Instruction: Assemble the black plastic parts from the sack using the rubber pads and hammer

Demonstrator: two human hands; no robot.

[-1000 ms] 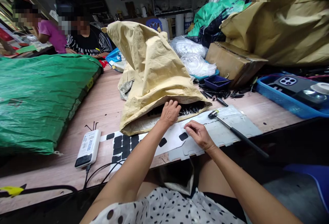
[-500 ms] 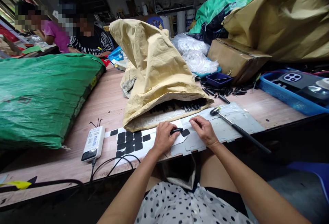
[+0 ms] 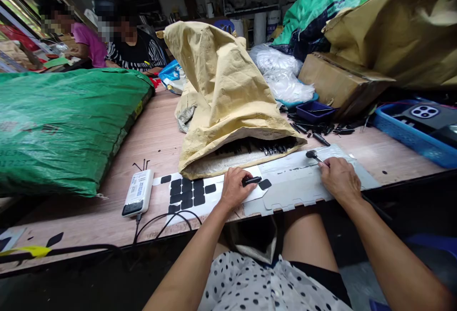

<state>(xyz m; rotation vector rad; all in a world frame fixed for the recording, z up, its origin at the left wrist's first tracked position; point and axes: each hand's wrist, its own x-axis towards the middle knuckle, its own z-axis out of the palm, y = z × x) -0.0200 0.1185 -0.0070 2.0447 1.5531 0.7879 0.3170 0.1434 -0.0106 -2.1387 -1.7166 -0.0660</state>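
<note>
My left hand (image 3: 234,186) is closed around a small black cylindrical part (image 3: 253,181), its end poking out past the fingers. Under that hand lies a white sheet (image 3: 216,200) bearing black rounded-square stickers (image 3: 187,194); a single black sticker (image 3: 264,185) sits just right of my fingers. My right hand (image 3: 340,180) grips the shaft of a small hammer (image 3: 312,154), whose head rests over the grey board (image 3: 296,189). The hand covers most of the handle. Just beyond my hands, a tan sack (image 3: 228,96) opens toward me with many black parts inside.
A white power bank (image 3: 138,192) with black cables stands left of the stickers. The bulging green sack (image 3: 64,130) fills the left side. Loose black parts, a dark blue tray (image 3: 314,111), a cardboard box (image 3: 342,82) and a blue basket (image 3: 414,132) lie to the right. Two people sit at back left.
My right hand has moved right, away from the left hand, and closed on the hammer's handle. My left hand still holds the black part. The view has shifted slightly.
</note>
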